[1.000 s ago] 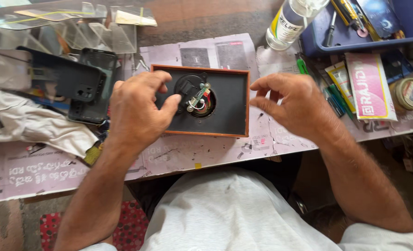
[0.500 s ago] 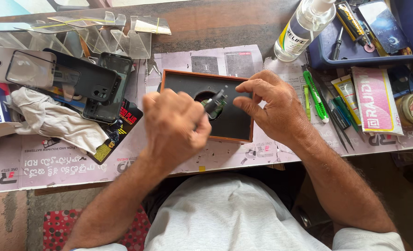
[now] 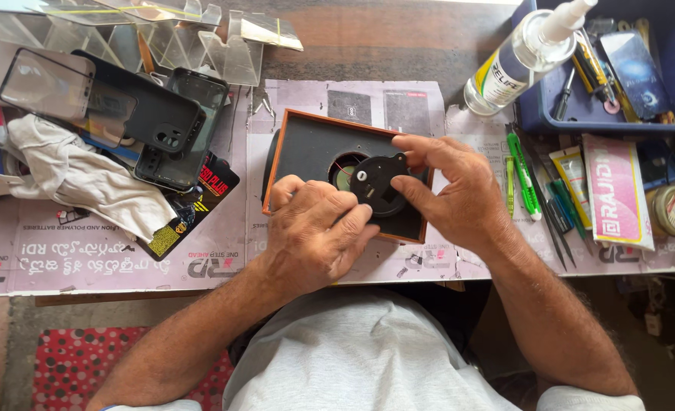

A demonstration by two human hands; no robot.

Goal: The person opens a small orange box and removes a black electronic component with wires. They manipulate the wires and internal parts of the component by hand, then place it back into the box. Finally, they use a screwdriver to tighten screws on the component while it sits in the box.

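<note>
One dark panel (image 3: 318,156) with an orange-brown rim lies flat on the newspaper-covered bench (image 3: 124,251). One round black cover (image 3: 379,185) sits over its circular opening, slightly off centre. Both hands pinch that cover: left hand (image 3: 311,236) from below, right hand (image 3: 451,190) from the side. One white spray bottle (image 3: 516,61), two green pens (image 3: 521,175), one crumpled cloth (image 3: 71,179) nearby.

Repair workbench: phone cases (image 3: 174,125), tool tray (image 3: 539,114)

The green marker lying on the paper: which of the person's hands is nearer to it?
Right. The right hand sits just left of the green marker, pinching the round black cover over the black box. The left hand is farther left, beyond that cover.
</note>
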